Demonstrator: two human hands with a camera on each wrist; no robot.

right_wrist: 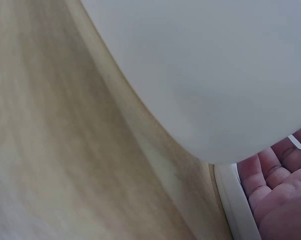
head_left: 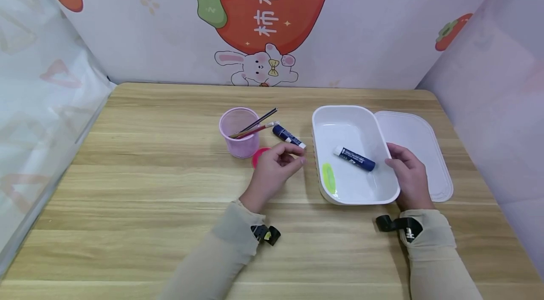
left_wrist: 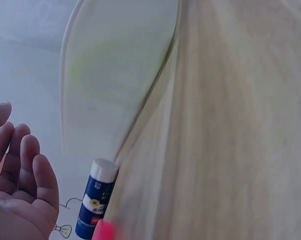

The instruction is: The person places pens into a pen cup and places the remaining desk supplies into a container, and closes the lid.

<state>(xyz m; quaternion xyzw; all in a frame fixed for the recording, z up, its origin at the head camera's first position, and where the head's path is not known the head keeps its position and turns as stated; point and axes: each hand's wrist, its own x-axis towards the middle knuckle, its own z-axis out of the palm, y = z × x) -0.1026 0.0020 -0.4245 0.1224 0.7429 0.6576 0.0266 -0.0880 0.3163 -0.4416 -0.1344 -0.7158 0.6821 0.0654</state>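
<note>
My right hand (head_left: 409, 175) grips the right rim of a white plastic box (head_left: 352, 118), thumb over the edge; in the right wrist view its fingers (right_wrist: 278, 167) lie beside the box wall (right_wrist: 200, 75). Inside the box are a blue glue stick (head_left: 356, 158) with a white cap and a flat yellow-green oval piece (head_left: 328, 178). To the left of the box, my left hand (head_left: 274, 170) hovers with loosely bent fingers and nothing in them. Another blue glue stick (head_left: 289, 136) lies just beyond its fingertips; the left wrist view shows this glue stick (left_wrist: 96, 200) close to the box.
A pink cup (head_left: 240, 146) holding several thin brushes (head_left: 255, 131) stands behind my left hand. A round red-pink object (head_left: 258, 156) lies beside the cup, partly covered by the hand. Right of the box, a white lid (head_left: 414, 144) lies on the wooden table (head_left: 127, 186).
</note>
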